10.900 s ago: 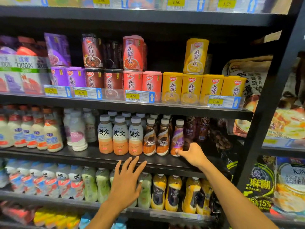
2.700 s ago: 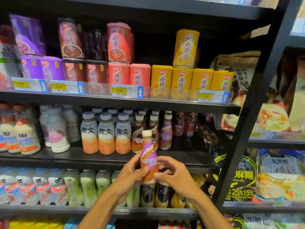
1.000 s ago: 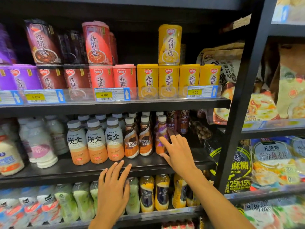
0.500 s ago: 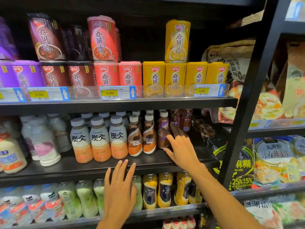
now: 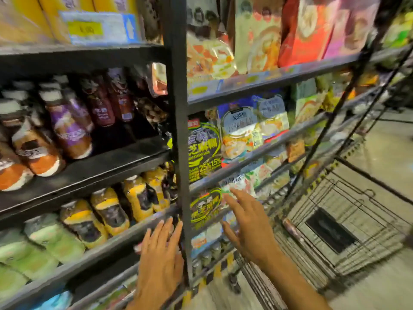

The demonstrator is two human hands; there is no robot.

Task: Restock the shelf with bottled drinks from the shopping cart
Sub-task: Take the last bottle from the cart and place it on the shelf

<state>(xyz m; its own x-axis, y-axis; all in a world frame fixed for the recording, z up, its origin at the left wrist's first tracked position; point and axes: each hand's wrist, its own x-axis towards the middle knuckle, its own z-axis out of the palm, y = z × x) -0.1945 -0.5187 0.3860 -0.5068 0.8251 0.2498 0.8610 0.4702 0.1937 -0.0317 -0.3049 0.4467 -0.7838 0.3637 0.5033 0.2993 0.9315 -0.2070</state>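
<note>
Left hand (image 5: 159, 253) and right hand (image 5: 248, 222) each showed a released, empty grip, fingers spread. The reach toward the shopping cart (image 5: 335, 220) had to clear the shelf post (image 5: 177, 108).

A: Is any text logged?
B: At frame centre, "25%" and "15%" are read in yellow-green on the black pouch (image 5: 204, 151). They sit under large Chinese characters smeared by blur.
A: And the price tag (image 5: 98, 26) at 11 o'clock?
B: A yellow field and a blue up-arrow are noted; the figures are not resolved.
A: The purple-labelled bottle (image 5: 71, 130) at 9 o'clock?
B: White brand lettering is seen, but it is too blurred to be read.
</note>
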